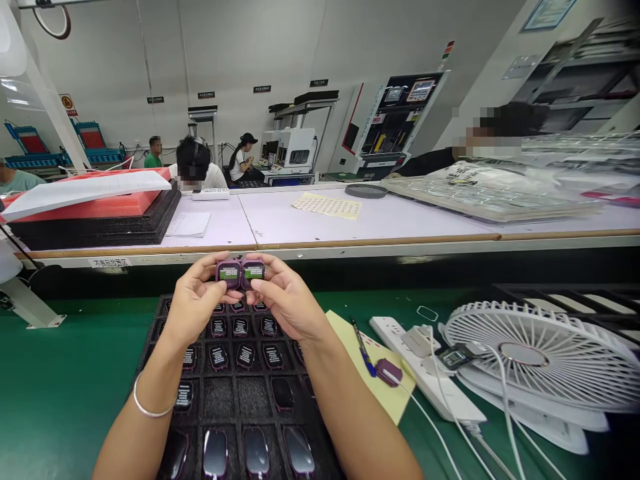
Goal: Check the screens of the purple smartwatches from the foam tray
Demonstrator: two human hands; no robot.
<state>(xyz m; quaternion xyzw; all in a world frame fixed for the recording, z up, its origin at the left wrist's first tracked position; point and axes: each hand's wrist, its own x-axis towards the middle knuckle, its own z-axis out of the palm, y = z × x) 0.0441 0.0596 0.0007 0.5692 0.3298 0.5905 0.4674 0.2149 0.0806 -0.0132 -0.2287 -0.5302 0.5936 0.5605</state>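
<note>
My left hand (193, 300) pinches a small purple device with a green label (229, 273), held up above a black foam tray (227, 393). My right hand (285, 300) pinches a second purple device (253, 271) right beside the first, the two touching side by side. The tray below holds several more of these devices in its pockets, some face up with labels, some showing dark glossy faces. A silver bangle (150, 407) circles my left wrist.
A yellow sheet (395, 393) with a blue pen (363, 347) and a purple device on a cable (389, 371) lies right of the tray. A white power strip (425, 373) and a white fan (540, 360) sit further right. Other people work at benches behind.
</note>
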